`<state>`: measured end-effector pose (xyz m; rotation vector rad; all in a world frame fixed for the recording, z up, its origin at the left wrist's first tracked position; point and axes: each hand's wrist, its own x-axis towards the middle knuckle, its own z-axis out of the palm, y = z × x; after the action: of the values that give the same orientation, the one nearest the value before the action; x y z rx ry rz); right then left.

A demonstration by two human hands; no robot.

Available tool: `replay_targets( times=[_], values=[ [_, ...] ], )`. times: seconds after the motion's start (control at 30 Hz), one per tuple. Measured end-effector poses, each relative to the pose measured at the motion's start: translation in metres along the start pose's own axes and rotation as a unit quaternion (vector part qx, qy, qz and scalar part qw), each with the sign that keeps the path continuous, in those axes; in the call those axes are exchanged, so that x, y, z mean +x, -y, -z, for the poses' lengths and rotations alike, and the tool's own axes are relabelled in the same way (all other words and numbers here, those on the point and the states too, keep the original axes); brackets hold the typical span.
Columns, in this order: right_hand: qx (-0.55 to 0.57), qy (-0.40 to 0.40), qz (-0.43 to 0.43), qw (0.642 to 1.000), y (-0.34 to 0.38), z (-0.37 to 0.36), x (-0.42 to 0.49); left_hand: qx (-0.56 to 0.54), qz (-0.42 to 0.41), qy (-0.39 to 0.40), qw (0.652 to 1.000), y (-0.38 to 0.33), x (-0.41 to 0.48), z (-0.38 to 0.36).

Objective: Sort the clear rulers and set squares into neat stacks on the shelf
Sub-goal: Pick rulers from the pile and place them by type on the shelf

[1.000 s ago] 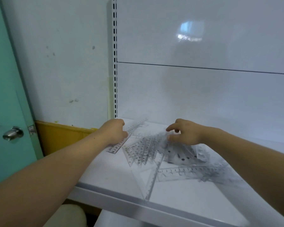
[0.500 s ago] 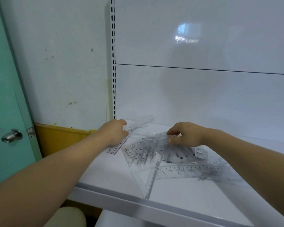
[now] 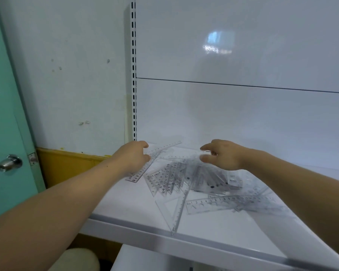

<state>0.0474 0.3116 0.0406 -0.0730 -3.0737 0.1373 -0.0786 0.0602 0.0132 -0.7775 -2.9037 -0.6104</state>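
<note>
A jumble of clear rulers and set squares lies on the white shelf (image 3: 137,208). My left hand (image 3: 134,157) grips a long straight ruler (image 3: 164,148) that slants from the shelf's left edge toward the back. My right hand (image 3: 223,155) hovers just above the pile, thumb and forefinger pinching the end of a faint clear ruler (image 3: 184,154). Below it are fanned set squares (image 3: 168,182) and a darker overlapped heap (image 3: 209,182). A ruler (image 3: 223,204) and a set square (image 3: 176,210) lie nearer the front edge.
A slotted white upright (image 3: 133,75) and the glossy back panel (image 3: 243,114) bound the shelf. To the left are a white wall, a yellow strip (image 3: 70,165) and a teal door with a metal knob (image 3: 9,163). A cream rounded object (image 3: 76,259) sits below.
My right hand has lifted off the heap and moved slightly back, now pinching a clear ruler. My left hand has stayed on its ruler, barely shifting.
</note>
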Motion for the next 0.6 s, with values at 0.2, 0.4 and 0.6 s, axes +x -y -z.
replay_targets(
  times=[0.2,0.4,0.6],
  values=[
    [0.001,-0.053,-0.027,0.998,-0.003,0.012,-0.03,0.01,-0.049,0.023,0.999,-0.009,0.0,0.007],
    [-0.016,-0.082,-0.109,0.99,-0.029,0.017,-0.084,-0.004,-0.113,0.033,0.993,-0.05,0.0,0.001],
    [-0.013,-0.146,-0.206,0.967,-0.075,0.019,-0.17,0.007,-0.194,0.066,0.979,-0.134,-0.021,-0.022]
  ],
)
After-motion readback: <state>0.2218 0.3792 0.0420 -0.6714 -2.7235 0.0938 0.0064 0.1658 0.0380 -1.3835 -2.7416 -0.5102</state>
